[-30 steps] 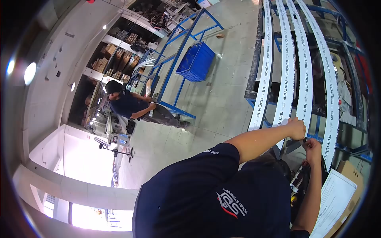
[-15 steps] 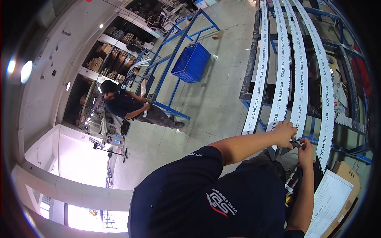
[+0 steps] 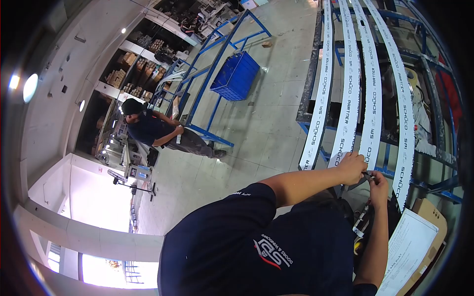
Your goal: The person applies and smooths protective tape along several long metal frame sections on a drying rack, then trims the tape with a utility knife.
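My left hand (image 3: 352,168) is closed, with its fingers and thumb pinched on a small dark piece (image 3: 367,174). My right hand (image 3: 378,189) grips the same piece from the other side, fingertips together. What kind of piece it is cannot be made out, as the fingers cover most of it. Both hands work close to the near ends of long profiles (image 3: 374,106) wrapped in white film printed with "SCHÜCO - SPI - PARTNER". Below the right hand, partly behind the forearm, a metallic tool (image 3: 362,220) shows.
The profiles lie across a blue metal rack (image 3: 434,185). A printed sheet (image 3: 410,249) rests on cardboard (image 3: 434,212) at the lower right. On the tiled floor stands a blue crate (image 3: 236,76) beside a blue frame (image 3: 212,64). Another person (image 3: 155,129) stands to the left.
Both hands stay on the dark piece, and less of it shows between the fingers. The whole view has shifted slightly.
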A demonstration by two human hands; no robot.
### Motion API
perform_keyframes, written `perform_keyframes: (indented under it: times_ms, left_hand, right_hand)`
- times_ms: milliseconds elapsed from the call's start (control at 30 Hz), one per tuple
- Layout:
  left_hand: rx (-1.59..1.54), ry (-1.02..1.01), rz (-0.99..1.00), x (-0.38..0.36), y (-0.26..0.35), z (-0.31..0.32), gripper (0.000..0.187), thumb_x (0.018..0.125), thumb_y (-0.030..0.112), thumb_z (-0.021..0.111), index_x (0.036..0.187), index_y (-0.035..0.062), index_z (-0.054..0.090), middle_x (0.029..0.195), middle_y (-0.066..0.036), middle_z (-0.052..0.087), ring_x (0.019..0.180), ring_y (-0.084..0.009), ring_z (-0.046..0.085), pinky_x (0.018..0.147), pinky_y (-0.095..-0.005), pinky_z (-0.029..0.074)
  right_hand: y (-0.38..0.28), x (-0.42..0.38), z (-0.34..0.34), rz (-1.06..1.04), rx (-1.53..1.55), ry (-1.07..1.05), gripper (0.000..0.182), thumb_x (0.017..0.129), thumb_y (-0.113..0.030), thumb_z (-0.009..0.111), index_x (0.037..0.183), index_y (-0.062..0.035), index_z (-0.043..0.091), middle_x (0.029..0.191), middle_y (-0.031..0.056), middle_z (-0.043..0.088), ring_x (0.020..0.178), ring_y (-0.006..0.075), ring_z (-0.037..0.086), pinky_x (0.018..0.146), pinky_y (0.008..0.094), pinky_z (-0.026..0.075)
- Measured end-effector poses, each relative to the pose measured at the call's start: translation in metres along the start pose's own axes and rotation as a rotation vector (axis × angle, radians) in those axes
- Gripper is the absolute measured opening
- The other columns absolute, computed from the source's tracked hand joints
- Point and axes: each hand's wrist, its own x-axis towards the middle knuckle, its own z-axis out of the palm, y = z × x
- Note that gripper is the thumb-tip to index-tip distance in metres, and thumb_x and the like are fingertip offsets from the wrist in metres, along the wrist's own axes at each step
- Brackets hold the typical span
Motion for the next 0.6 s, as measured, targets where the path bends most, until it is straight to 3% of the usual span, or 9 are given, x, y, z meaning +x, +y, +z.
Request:
perform_keyframes:
  times_ms: [333, 433, 600]
  left_hand:
    - [-0.094, 0.024, -0.072, 0.003, 0.0, 0.008, 0.012, 0.077, 0.019, 0.068, 0.087, 0.0114, 0.069, 0.101, -0.01, 0.06, 0.108, -0.0302, 0.05, 0.093, -0.0435, 0.038]
    - [-0.12, 0.069, -0.088, 0.005, -0.004, 0.012, 0.011, 0.075, 0.019, 0.066, 0.084, 0.0115, 0.069, 0.1, -0.01, 0.06, 0.107, -0.0309, 0.05, 0.092, -0.0444, 0.038]
    - [-0.148, 0.08, -0.095, 0.008, -0.008, 0.016, 0.011, 0.073, 0.019, 0.066, 0.081, 0.0114, 0.068, 0.098, -0.01, 0.06, 0.106, -0.0321, 0.049, 0.092, -0.0449, 0.039]
  right_hand:
    - [0.003, -0.001, 0.001, -0.011, -0.013, 0.026, 0.022, 0.085, 0.004, 0.06, 0.105, 0.001, 0.067, 0.089, 0.006, 0.069, 0.075, 0.0113, 0.058, 0.072, 0.0271, 0.047]
    - [0.015, 0.005, 0.003, -0.17, -0.056, 0.051, 0.015, 0.087, 0.0, 0.061, 0.101, -0.0003, 0.067, 0.081, 0.0031, 0.066, 0.07, 0.0105, 0.058, 0.065, 0.0272, 0.047]
    - [0.006, 0.006, -0.001, -0.149, -0.058, 0.017, 0.021, 0.084, 0.006, 0.06, 0.103, 0.0011, 0.068, 0.084, 0.004, 0.067, 0.071, 0.0106, 0.056, 0.069, 0.0267, 0.047]
